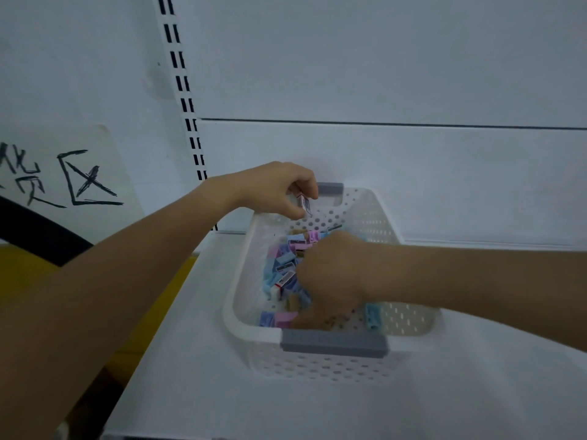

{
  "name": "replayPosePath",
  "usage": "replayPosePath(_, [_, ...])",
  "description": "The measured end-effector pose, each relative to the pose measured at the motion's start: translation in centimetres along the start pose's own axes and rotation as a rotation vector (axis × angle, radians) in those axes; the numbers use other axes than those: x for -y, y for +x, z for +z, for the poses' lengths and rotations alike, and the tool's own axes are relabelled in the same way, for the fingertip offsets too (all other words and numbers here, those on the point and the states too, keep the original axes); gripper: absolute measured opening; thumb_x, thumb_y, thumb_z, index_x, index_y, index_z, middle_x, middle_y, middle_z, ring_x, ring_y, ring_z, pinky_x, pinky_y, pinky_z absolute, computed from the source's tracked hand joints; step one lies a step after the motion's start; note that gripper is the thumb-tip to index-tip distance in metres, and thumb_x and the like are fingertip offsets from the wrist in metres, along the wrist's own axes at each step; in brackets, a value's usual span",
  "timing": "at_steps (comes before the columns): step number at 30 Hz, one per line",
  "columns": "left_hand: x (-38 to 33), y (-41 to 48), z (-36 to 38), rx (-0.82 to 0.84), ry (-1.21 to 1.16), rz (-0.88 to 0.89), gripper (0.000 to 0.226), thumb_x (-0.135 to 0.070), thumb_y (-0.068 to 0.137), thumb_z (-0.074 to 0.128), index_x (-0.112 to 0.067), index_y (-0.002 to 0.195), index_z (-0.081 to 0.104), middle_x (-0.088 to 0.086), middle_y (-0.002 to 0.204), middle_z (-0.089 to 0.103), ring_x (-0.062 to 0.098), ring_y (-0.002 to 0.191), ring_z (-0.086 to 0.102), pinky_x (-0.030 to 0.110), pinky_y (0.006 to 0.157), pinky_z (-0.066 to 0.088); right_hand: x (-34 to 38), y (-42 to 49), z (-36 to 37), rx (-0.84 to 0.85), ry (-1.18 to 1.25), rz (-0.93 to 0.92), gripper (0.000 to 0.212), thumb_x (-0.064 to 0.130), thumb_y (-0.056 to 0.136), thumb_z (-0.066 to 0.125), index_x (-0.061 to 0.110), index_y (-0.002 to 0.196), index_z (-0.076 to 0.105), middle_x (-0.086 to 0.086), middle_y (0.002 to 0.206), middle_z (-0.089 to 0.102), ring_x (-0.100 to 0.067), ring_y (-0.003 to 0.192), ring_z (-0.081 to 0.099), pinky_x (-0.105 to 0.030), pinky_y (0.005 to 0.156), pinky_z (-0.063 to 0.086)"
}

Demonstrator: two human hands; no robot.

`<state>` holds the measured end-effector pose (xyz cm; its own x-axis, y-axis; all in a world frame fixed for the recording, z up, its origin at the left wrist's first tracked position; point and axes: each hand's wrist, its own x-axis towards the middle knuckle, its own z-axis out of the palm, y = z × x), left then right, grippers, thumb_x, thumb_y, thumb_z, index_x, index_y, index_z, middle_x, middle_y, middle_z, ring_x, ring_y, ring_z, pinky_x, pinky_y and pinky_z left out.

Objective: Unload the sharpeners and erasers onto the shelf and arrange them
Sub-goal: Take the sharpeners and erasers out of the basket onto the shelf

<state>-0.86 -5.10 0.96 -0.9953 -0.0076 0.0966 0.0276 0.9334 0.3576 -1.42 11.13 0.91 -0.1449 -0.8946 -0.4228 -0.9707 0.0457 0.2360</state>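
The left hand (279, 188) is raised ahead and to the left of the right hand (330, 274), bare forearm stretched forward, its curled fingers and thumb pinching a small white block (304, 205). The right hand sits lower, knuckles up, forearm coming in from the right, its fingers pointing down and hidden, so their grip cannot be told

White shelf (197, 392): perforated white basket (409, 322) on it.

Erasers (287, 268) in basket (236, 300) on shelf (197, 360)
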Motion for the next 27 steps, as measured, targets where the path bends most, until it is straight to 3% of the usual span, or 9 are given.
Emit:
replayPosePath(5, [-0.1, -0.1, 0.0, -0.006, 0.003, -0.003, 0.025, -0.014, 0.079, 0.07, -0.021, 0.101, 0.059, -0.011, 0.098, 0.056, 0.006, 0.094, 0.055, 0.018, 0.088, 0.044, 0.3, 0.1, -1.0, -0.041, -0.013, -0.01, 0.06, 0.071, 0.077, 0.043, 0.016, 0.055, 0.046, 0.005, 0.054, 0.043, -0.011, 0.048, 0.041, -0.023, 0.049, 0.03])
replayPosePath(9, [-0.2, 0.0, -0.1, -0.009, 0.007, -0.001, 0.026, -0.014, 0.079, 0.07, -0.019, 0.102, 0.06, -0.01, 0.1, 0.057, 0.007, 0.095, 0.055, 0.018, 0.089, 0.044, 1.8, 0.7, 0.2, -0.048, -0.133, -0.063, 0.052, 0.058, 0.089, 0.039, 0.011, 0.082, 0.059, 0.004, 0.061, 0.04, -0.01, 0.056, 0.037, -0.027, 0.065, 0.032])
replayPosePath(12, [-0.1, -0.1, -0.1, -0.003, 0.013, 0.001, 0.025, -0.015, 0.079, 0.07, -0.019, 0.102, 0.06, -0.01, 0.099, 0.057, 0.006, 0.094, 0.055, 0.017, 0.088, 0.044, 0.5, 1.4, 0.1, -0.086, -0.122, 0.037, 0.063, 0.073, 0.078, 0.041, 0.013, 0.059, 0.048, 0.004, 0.057, 0.044, -0.01, 0.053, 0.04, -0.024, 0.052, 0.028])
replayPosePath(16, [-0.2, -0.1, -0.2, -0.009, 0.016, -0.003, 0.028, -0.013, 0.079, 0.069, -0.016, 0.105, 0.06, -0.009, 0.101, 0.057, 0.006, 0.094, 0.055, 0.017, 0.087, 0.043, -3.1, 1.0, -1.6, 0.024, -0.076, 0.151, 0.068, 0.08, 0.066, 0.048, 0.014, 0.056, 0.045, 0.005, 0.055, 0.044, -0.012, 0.052, 0.042, -0.024, 0.051, 0.032])
replayPosePath(19, [-0.2, -0.2, -0.2, -0.006, 0.024, -0.006, 0.028, -0.013, 0.079, 0.069, -0.016, 0.105, 0.06, -0.009, 0.101, 0.057, 0.006, 0.094, 0.054, 0.016, 0.085, 0.042, -5.3, 0.8, -2.4, 0.064, 0.133, 0.057, 0.05, 0.064, 0.07, 0.063, 0.014, 0.075, 0.054, 0.007, 0.065, 0.048, -0.01, 0.057, 0.042, -0.021, 0.055, 0.034])
replayPosePath(21, [-0.3, -0.2, -0.4, -0.003, 0.036, -0.004, 0.028, -0.015, 0.078, 0.07, -0.016, 0.104, 0.06, -0.008, 0.101, 0.058, 0.006, 0.093, 0.054, 0.014, 0.083, 0.042, -5.7, 1.3, -1.9, -0.02, 0.3, -0.091, 0.033, 0.045, 0.078, 0.067, 0.02, 0.099, 0.062, 0.009, 0.087, 0.06, -0.007, 0.073, 0.052, -0.018, 0.065, 0.041])
replayPosePath(23, [-0.3, -0.3, -0.8, -0.013, 0.044, -0.004, 0.027, -0.015, 0.079, 0.07, -0.017, 0.103, 0.06, -0.007, 0.102, 0.058, 0.007, 0.093, 0.054, 0.01, 0.081, 0.042, -5.1, 2.3, -0.9, -0.073, 0.347, -0.208, 0.035, 0.03, 0.084, 0.064, 0.02, 0.117, 0.059, 0.005, 0.111, 0.06, -0.008, 0.089, 0.053, -0.016, 0.077, 0.04])
replayPosePath(25, [-0.2, -0.5, -1.4, -0.024, 0.06, -0.008, 0.027, -0.015, 0.079, 0.07, -0.018, 0.103, 0.059, -0.007, 0.102, 0.058, 0.008, 0.095, 0.054, 0.012, 0.082, 0.042, -4.0, 3.5, 0.4, -0.092, 0.295, -0.238, 0.037, 0.026, 0.086, 0.061, 0.017, 0.122, 0.057, 0.002, 0.115, 0.057, -0.007, 0.09, 0.048, -0.017, 0.079, 0.035])
replayPosePath(27, [-0.2, -0.8, -1.9, -0.022, 0.081, -0.026, 0.028, -0.015, 0.079, 0.07, -0.018, 0.105, 0.059, -0.006, 0.104, 0.057, 0.01, 0.097, 0.054, 0.019, 0.085, 0.043, -3.8, 4.5, 0.8, -0.097, 0.246, -0.219, 0.031, 0.025, 0.085, 0.063, 0.014, 0.114, 0.059, 0.001, 0.103, 0.057, -0.008, 0.085, 0.047, -0.019, 0.076, 0.035])
